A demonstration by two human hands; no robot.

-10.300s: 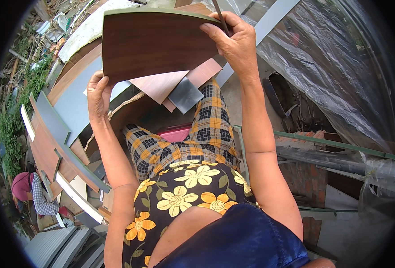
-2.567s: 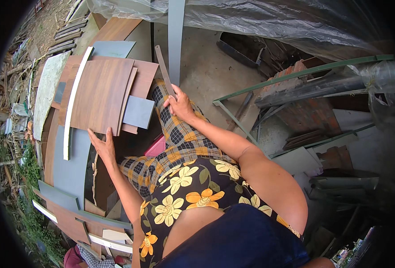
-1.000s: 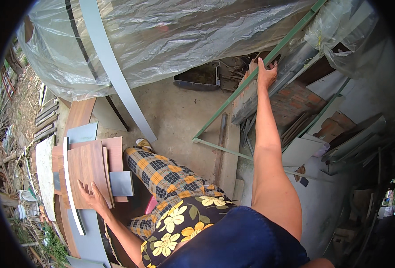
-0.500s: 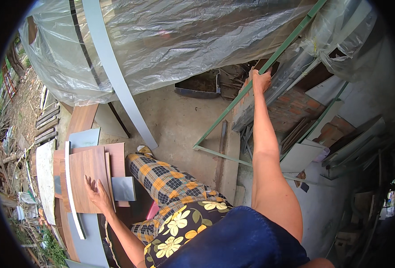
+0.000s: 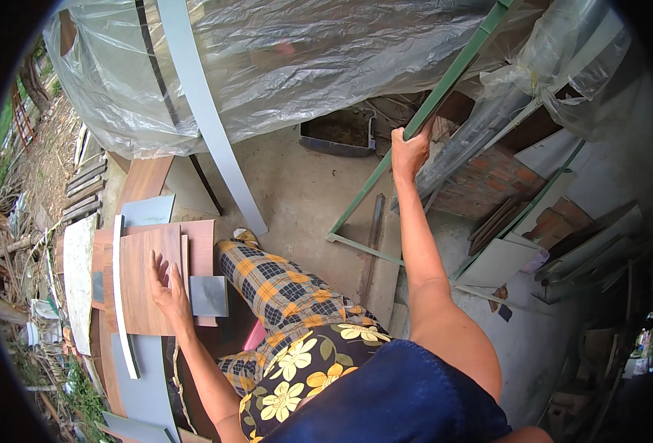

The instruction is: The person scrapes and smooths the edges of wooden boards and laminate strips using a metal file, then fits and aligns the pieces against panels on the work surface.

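My right hand [image 5: 410,156], arm stretched forward, is closed round one bar of a green metal frame [image 5: 377,175]. The frame stands tilted; its lower corner rests near the floor, and its upper end rises toward the top edge. My left hand [image 5: 170,294] is raised palm up with its fingers apart, holding nothing. It hovers over a stack of wood-grain boards [image 5: 146,255]. A narrow white strip [image 5: 122,314] lies across these boards, and a small grey panel [image 5: 208,296] sticks out beside them.
Clear plastic sheeting [image 5: 289,66] hangs ahead, with a long pale grey strip [image 5: 216,133] leaning against it. A black tub [image 5: 337,140] sits on the concrete floor. Low brickwork [image 5: 481,181] and leaning panels [image 5: 492,262] stand at the right. Branches and litter [image 5: 16,280] lie at far left.
My right hand has drawn the green frame slightly nearer and to the left, turning it. My left hand has shifted a little right, its palm turning up.
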